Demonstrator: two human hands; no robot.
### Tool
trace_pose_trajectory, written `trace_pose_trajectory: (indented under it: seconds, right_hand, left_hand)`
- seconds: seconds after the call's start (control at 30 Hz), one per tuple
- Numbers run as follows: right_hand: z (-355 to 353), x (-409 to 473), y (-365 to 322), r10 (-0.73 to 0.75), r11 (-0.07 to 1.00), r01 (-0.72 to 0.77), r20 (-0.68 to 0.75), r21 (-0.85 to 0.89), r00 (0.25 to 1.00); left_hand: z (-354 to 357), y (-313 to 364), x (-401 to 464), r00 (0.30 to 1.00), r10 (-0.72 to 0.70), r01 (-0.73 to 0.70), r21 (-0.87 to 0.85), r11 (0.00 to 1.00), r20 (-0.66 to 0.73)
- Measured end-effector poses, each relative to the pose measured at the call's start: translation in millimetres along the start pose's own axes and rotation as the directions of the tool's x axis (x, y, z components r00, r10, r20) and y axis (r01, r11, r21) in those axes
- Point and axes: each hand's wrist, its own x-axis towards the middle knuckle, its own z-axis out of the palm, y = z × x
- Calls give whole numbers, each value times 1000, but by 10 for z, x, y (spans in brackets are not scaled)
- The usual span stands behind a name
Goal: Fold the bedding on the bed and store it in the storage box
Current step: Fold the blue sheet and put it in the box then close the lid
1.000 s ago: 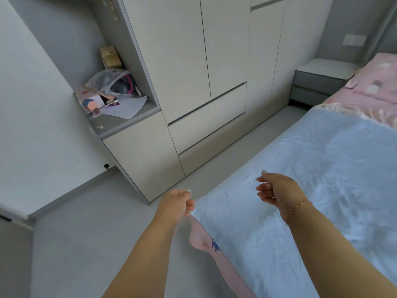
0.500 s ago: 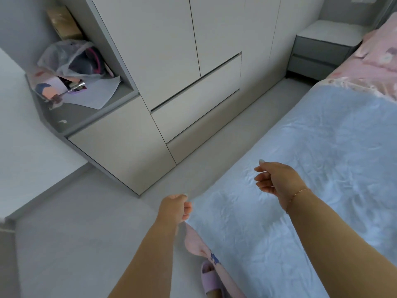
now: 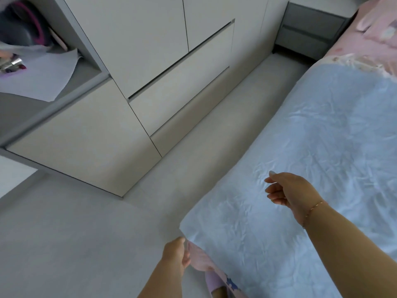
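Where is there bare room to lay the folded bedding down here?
Bare floor between the wardrobe and the blue bedding. The bedding's top beyond the right hand is also free. The shelf is crowded with papers.

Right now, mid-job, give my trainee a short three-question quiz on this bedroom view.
1. True or false: the right hand hovers above the light blue bedding.
2. The left hand is at which part of the bedding? A) its near corner B) its far edge by the pillow C) its middle
3. Fill in: the pink pillow lies at the bed's ____ end, near the grey nightstand.

Key: 1 true; 2 A; 3 far.
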Motion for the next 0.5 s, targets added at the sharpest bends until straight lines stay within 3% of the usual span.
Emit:
trace_pose_trajectory:
  seconds: [0.2, 0.33, 0.5]
  right_hand:
    - [199, 230, 17, 41, 999, -42, -19, -8, 999]
    - [265, 333, 40, 56, 998, -57, -29, -11, 998]
    - [313, 432, 27, 64, 998, -64, -33, -21, 997]
  left_hand:
    - [233, 230, 224, 981, -54, 85, -161, 983, 185]
    - [318, 477, 389, 981, -113, 142, -187, 972, 160]
    - [337, 556, 504, 973, -160, 168, -31, 985, 164]
